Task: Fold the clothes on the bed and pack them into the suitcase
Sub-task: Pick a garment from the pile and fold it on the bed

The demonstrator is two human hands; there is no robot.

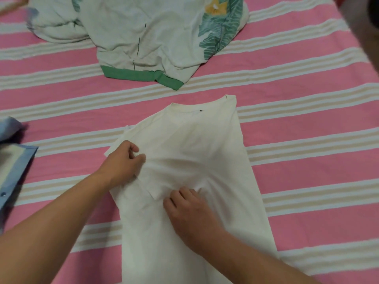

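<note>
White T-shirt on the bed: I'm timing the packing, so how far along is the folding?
Early on. Done: the white T-shirt lies flat with its right side folded in. In hand: the left hand pinches the left sleeve area while the right hand grips a fold at the middle. Left: the leaf-print garment lies crumpled, a blue garment sits at the left edge, and no suitcase is in view.

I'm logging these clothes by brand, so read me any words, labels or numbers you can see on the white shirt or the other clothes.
No readable text anywhere.
White T-shirt: only a tiny dark mark inside the collar, too small to read.
Leaf-print garment: pattern only, no lettering.
</note>
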